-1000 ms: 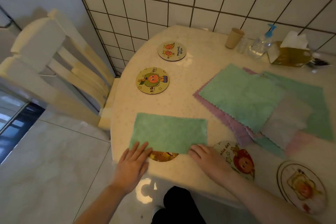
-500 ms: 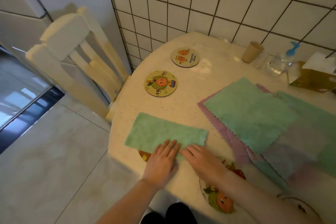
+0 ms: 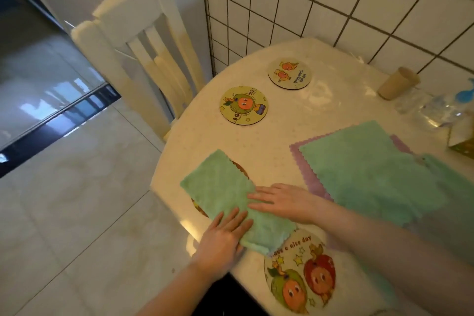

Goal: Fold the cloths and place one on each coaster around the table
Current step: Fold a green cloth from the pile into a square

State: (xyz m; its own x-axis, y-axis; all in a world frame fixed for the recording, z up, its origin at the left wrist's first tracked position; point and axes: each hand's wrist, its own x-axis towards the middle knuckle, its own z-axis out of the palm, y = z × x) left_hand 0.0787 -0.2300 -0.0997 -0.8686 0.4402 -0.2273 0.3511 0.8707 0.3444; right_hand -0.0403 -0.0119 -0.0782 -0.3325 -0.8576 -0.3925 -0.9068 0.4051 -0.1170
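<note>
A folded green cloth point(image 3: 225, 187) lies as a long strip at the table's near left edge, over a coaster point(image 3: 241, 169) whose rim peeks out at both sides. My left hand point(image 3: 223, 236) rests flat on the cloth's near end. My right hand point(image 3: 282, 201) lies flat with fingers pointing left on the cloth's middle. A pile of unfolded cloths, green point(image 3: 364, 172) over purple point(image 3: 305, 174), sits to the right. Bare coasters: one with a green fruit figure point(image 3: 243, 106), one further back point(image 3: 289, 73), one near me point(image 3: 300, 272).
A cream wooden chair point(image 3: 143, 41) stands at the table's left side against a tiled wall. A paper cup point(image 3: 397, 82), a clear bottle point(image 3: 441, 110) and a box point(image 3: 461, 136) stand at the back right. The table's rounded edge point(image 3: 164, 161) drops to a tiled floor.
Both hands moved inward along the green cloth toward its middle and near end. The cloth now lies more diagonally in view as my head turned left.
</note>
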